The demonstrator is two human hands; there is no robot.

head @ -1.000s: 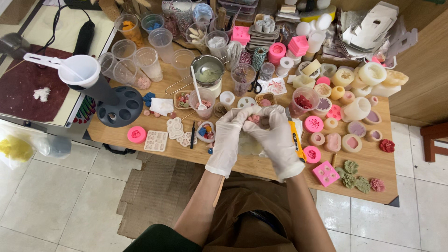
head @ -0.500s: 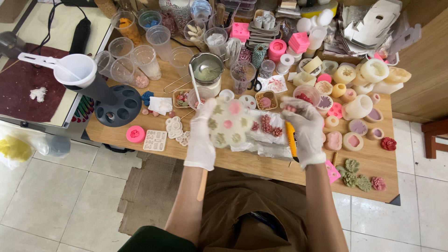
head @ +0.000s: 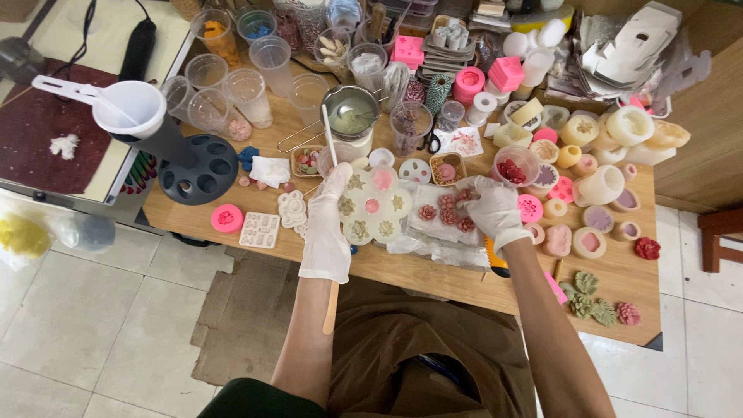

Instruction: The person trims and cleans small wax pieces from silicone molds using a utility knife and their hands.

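From the head view, my gloved left hand (head: 329,224) is closed around the edge of a pale round silicone mould (head: 375,206), holding it above the wooden table (head: 619,271) with its flower cavities facing up. My gloved right hand (head: 495,207) curls over the clear plastic sheet (head: 437,232), fingertips pinched at a small red flower piece (head: 465,197) beside the other red flowers (head: 445,210) lying there.

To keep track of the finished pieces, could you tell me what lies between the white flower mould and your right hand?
In the head view, several small dark-pink flowers on clear plastic sheet.
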